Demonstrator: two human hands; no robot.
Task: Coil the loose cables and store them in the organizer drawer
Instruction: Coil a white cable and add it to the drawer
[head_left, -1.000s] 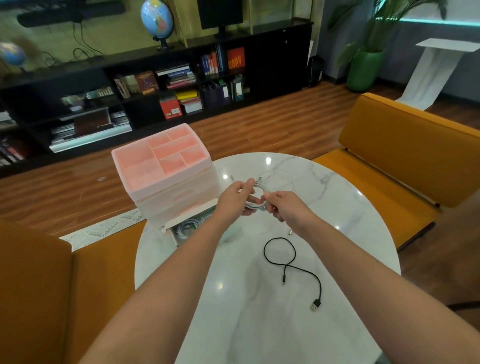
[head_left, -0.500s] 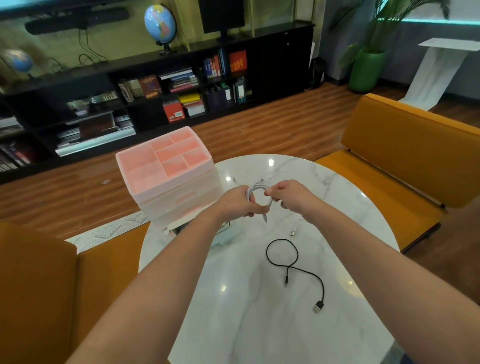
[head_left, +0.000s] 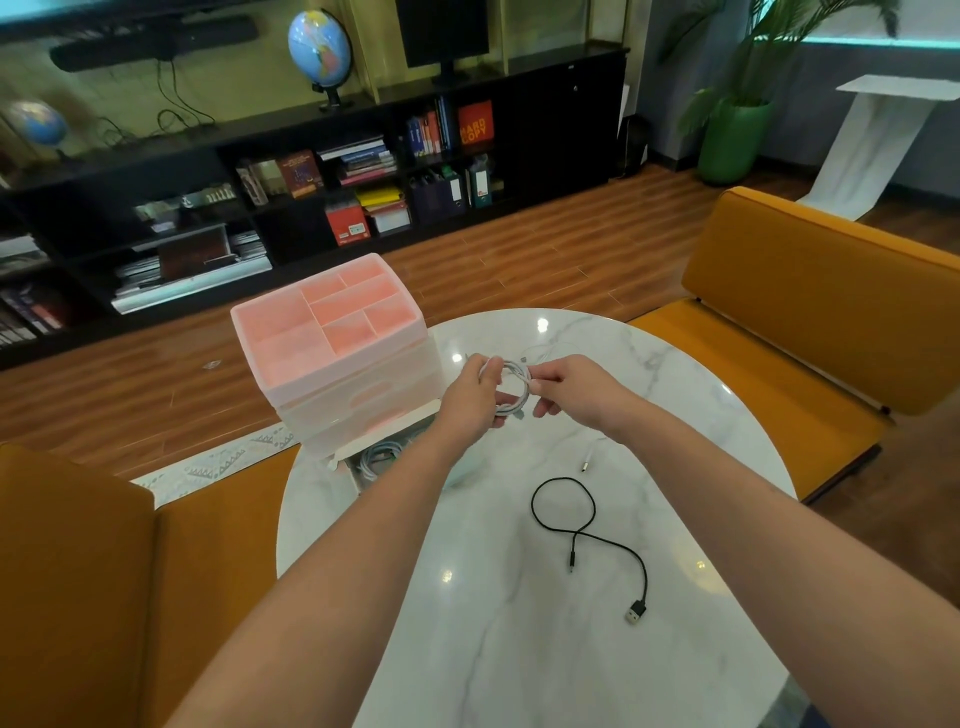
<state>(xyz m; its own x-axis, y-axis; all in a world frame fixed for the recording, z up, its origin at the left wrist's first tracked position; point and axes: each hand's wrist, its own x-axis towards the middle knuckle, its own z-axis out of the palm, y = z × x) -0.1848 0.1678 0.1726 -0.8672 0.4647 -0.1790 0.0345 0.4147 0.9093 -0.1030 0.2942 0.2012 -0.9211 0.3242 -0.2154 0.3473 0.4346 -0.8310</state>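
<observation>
White cable (head_left: 511, 387) (wound in a loop) is gripped by left hand (head_left: 470, 397) and pinched by right hand (head_left: 569, 387). Black cable (head_left: 587, 535) lies loose, nearer than the organizer (head_left: 332, 353).

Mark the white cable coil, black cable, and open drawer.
white cable coil (head_left: 511, 387), head view, right side of the loop.
black cable (head_left: 563, 506), head view, its loop on the table.
open drawer (head_left: 382, 454), head view, white cables inside.

Above a round white marble table (head_left: 519, 649), the left hand (head_left: 470, 397) and right hand (head_left: 569, 387) grip a coiled white cable (head_left: 511, 387); a loose black USB cable (head_left: 587, 535) lies nearer.
</observation>
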